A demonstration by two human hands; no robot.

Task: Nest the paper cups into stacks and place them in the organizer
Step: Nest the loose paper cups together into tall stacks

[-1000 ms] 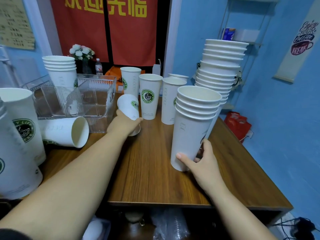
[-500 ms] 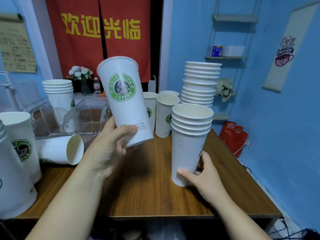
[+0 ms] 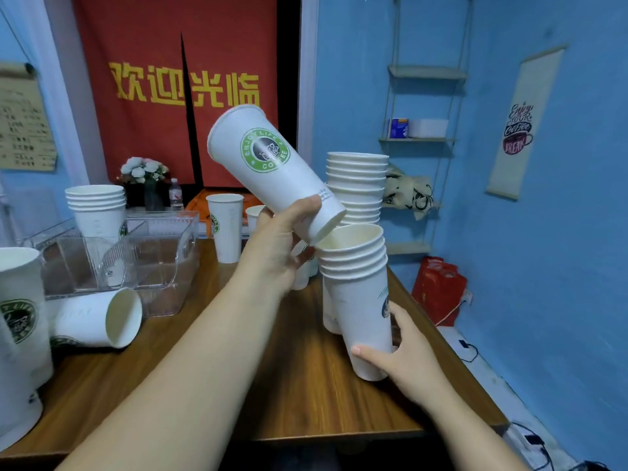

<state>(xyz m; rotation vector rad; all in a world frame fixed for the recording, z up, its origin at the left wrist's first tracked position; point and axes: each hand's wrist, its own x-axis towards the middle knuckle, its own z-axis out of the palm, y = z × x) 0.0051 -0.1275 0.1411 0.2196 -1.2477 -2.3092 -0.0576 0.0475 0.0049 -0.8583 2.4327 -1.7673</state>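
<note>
Tilted cup (image 3: 272, 171) over nested stack (image 3: 360, 294).

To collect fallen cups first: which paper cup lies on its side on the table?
The single cup in front of the clear organizer; the others there stand mouth up.

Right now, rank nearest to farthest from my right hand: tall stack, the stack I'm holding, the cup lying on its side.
1. Held stack: gripped by the right hand.
2. Tall stack: just behind it.
3. Lying cup: far across, on the left.
</note>
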